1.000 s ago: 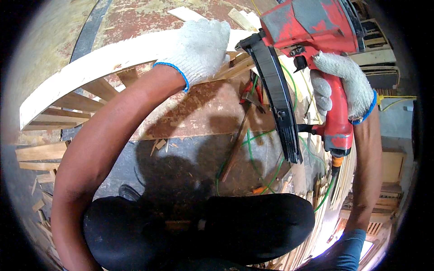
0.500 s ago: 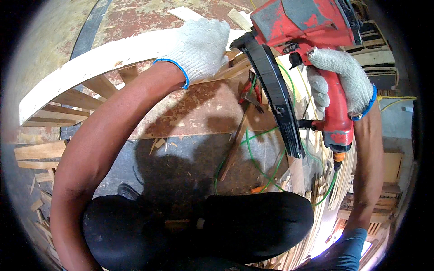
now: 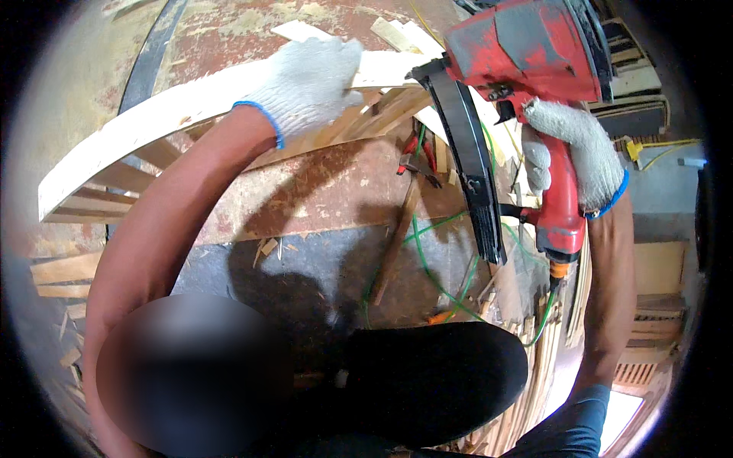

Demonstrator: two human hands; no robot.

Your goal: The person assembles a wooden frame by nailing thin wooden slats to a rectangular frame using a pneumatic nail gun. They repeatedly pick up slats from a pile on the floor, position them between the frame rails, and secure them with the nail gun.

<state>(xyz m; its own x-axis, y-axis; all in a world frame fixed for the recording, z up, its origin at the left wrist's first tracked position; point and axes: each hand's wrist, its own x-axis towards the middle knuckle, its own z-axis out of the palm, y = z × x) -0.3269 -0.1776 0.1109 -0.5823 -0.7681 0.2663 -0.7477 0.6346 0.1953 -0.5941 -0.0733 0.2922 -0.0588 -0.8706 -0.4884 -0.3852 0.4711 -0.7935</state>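
My left hand (image 3: pixel 309 88), in a white knit glove with a blue cuff, is closed over a pale curved wooden frame (image 3: pixel 156 114). Slats run between the frame's upper and lower bands. In my right hand (image 3: pixel 584 149), gloved the same way, is a red and black nail gun (image 3: pixel 527 53), gripped by its handle. Its long black magazine (image 3: pixel 469 168) slants down toward me, and its nose is close to the frame's top band, right of my left hand. A green air hose (image 3: pixel 544 320) leaves the handle's base.
On the floor beyond my knees lie a hammer (image 3: pixel 397 237) with a wooden handle and a red-handled tool (image 3: pixel 427 149). Wood scraps (image 3: pixel 69 269) are scattered at left. Long strips (image 3: pixel 534 359) lie at right, near stacked boards (image 3: pixel 645 275). The hose loops across the floor.
My left hand has slid left along the curved frame. The nail gun has shifted slightly right and down in my right hand, still held.
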